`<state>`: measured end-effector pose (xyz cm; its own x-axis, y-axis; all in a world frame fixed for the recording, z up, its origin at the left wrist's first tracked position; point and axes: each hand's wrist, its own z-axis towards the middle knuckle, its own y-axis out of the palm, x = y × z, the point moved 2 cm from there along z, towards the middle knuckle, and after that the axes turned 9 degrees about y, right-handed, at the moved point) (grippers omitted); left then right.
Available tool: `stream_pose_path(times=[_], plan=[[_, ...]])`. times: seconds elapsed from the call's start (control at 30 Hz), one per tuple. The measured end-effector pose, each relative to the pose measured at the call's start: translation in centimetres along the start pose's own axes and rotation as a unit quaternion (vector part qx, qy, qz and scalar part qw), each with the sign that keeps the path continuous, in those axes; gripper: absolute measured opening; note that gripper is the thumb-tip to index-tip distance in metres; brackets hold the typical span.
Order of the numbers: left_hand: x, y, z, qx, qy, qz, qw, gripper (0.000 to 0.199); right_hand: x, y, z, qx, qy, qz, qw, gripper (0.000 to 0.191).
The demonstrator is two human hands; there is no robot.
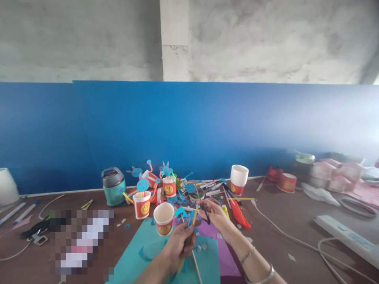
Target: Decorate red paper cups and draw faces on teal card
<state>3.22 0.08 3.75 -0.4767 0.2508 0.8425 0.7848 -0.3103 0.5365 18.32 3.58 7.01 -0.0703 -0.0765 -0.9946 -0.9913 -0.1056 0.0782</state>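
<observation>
My left hand (179, 242) is closed around thin yellow and blue straws (194, 216), which stick up past the fingers. My right hand (216, 213) grips black-handled scissors (205, 213) just to the right of the straws, blades pointing away. Whether the blades touch anything is too small to tell. Beneath both hands lie a teal sheet (133, 252) and a purple sheet (226, 256), with paper scraps on them. An upright white-and-red paper cup (164, 228) stands left of my hands. Behind it, a decorated cup (142, 207) carries a blue paper face and straw arms.
Markers and scraps crowd the table's back middle. Stacked cups (239, 177) and an orange-red pouch-like item (239, 215) are at right, near a power strip (346, 236) with white cables. A teal flask (114, 189) stands at left, before the blue partition (189, 126).
</observation>
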Motion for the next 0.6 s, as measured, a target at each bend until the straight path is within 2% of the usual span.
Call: stream_pose_path(times=[0.13, 0.33, 0.6], plan=[[0.1, -0.4, 0.1, 0.012, -0.009, -0.009, 1.000, 0.054, -1.0, -1.6, -0.9, -0.088, 0.031, -0.094, 0.991, 0.028], [0.3, -0.6, 0.2, 0.038, -0.012, 0.005, 0.999, 0.047, -1.2, -3.0, -2.0, -0.183, 0.086, -0.160, 0.966, 0.031], [0.3, -0.5, 0.2, 0.038, -0.022, 0.017, 0.999, 0.037, -0.5, -3.1, -1.4, -0.172, 0.093, -0.195, 0.961, 0.028]])
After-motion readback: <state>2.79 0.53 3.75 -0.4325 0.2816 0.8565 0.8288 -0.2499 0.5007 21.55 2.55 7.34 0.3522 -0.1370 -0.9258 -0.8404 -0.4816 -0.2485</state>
